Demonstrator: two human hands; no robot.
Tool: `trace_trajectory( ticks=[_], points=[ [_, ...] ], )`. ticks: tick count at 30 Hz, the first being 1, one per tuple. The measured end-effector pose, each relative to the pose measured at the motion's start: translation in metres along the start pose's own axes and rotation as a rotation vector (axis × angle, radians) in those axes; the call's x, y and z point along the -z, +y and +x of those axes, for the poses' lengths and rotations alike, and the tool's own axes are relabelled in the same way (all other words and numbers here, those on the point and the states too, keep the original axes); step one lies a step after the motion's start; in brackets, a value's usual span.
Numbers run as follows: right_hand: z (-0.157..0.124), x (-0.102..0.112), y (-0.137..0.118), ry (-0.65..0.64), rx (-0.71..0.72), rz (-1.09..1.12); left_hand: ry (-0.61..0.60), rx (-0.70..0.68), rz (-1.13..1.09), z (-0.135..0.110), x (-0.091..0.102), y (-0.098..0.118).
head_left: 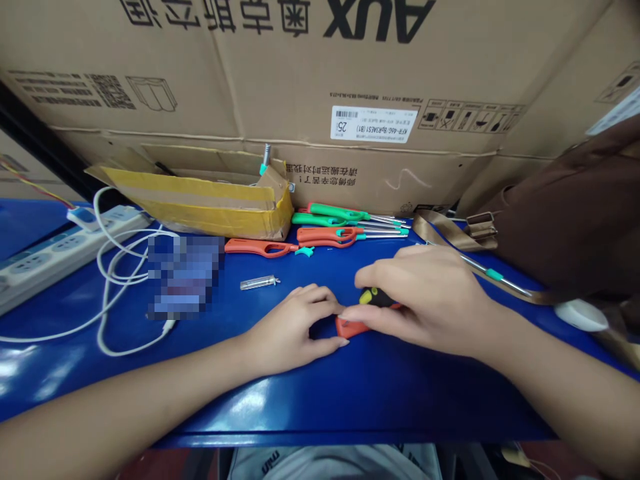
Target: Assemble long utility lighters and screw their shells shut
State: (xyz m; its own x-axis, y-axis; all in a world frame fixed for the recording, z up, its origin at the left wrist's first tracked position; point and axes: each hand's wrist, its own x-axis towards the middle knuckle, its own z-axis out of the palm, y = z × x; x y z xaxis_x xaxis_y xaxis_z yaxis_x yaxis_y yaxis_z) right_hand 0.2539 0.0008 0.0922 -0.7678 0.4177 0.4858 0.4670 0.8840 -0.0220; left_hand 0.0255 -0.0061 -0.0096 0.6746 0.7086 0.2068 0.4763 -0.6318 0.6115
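Note:
My left hand [295, 327] rests on the blue table [350, 393] with its fingers curled and pinched at the end of an orange lighter body [350, 327]. My right hand [425, 293] lies over the same orange piece, its fingers closed round a small screwdriver with a yellow and black handle [373, 297]. A metal rod with a teal collar [493, 275] sticks out to the right past my right hand. A small clear tube [257, 283] lies on the table just left of my left hand.
Several orange and green long-nosed lighters [345, 227] lie at the back. An open cardboard box [210, 197] stands back left, with big cartons [300, 73] behind. A power strip [60, 250] and white cable [115, 293] lie left. A brown bag [575, 220] sits right.

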Motion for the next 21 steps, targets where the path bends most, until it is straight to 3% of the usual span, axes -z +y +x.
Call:
trace_trajectory(
  ticks=[6, 12, 17, 21],
  points=[
    [0.0011, 0.0064, -0.0015, -0.203, -0.022, 0.319, 0.028, -0.017, -0.015, -0.0005, -0.0003, -0.0009],
    [-0.0004, 0.0012, 0.0014, -0.051, -0.036, -0.046, 0.035, -0.034, 0.016, -0.0004, -0.0008, -0.0019],
    [0.0004, 0.0058, 0.0029, -0.178, -0.015, 0.236, 0.047, -0.035, 0.001, 0.0001, -0.0005, -0.0011],
    [-0.0006, 0.0007, 0.0004, -0.065, -0.008, 0.108, 0.030, -0.027, -0.001, 0.0005, -0.0007, -0.0008]
  ],
)
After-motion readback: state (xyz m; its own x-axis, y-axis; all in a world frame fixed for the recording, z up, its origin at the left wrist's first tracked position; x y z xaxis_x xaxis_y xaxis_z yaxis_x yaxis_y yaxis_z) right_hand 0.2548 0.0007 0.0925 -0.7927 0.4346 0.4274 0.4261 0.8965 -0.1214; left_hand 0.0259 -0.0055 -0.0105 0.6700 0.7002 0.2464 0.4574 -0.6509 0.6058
